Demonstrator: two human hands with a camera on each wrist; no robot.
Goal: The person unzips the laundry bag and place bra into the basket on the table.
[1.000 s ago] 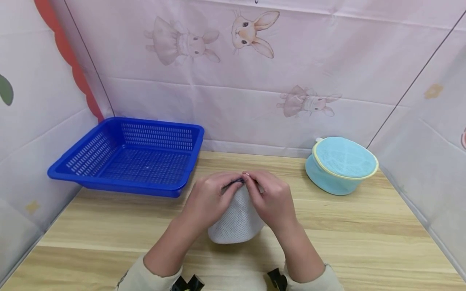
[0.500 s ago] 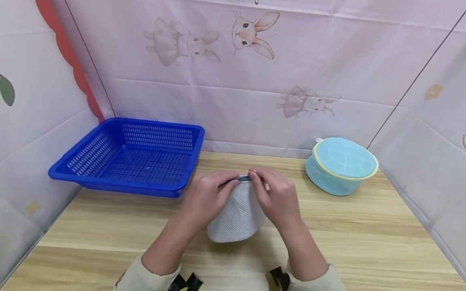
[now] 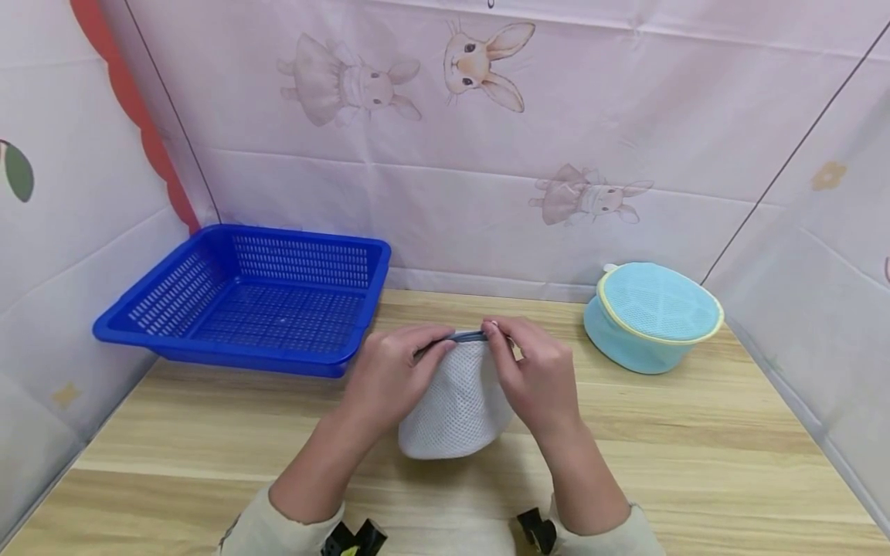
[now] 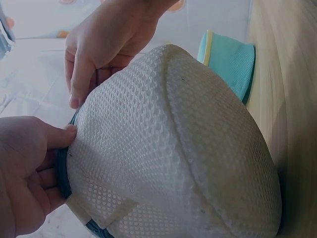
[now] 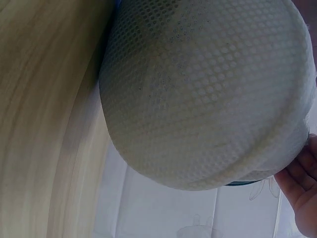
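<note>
Wood-grain tabletop (image 3: pixel 695 463) is lying beneath the fingers (image 3: pixel 420 337). Blue perforated plastic basket (image 3: pixel 278 316) is sitting to their left; yellow-rimmed light-blue mesh bag (image 3: pixel 657 309) is standing to their right, well apart. White mesh bag (image 3: pixel 455 409) is hanging below the fingertips. Left hand (image 3: pixel 392 374) and right hand (image 3: pixel 541 374) are both pinching its dark-blue edging (image 3: pixel 467 337).

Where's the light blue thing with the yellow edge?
In the head view, the light blue mesh container sits at the right on the wooden table, close to the pink bunny backdrop, beyond the person's right hand.
</note>
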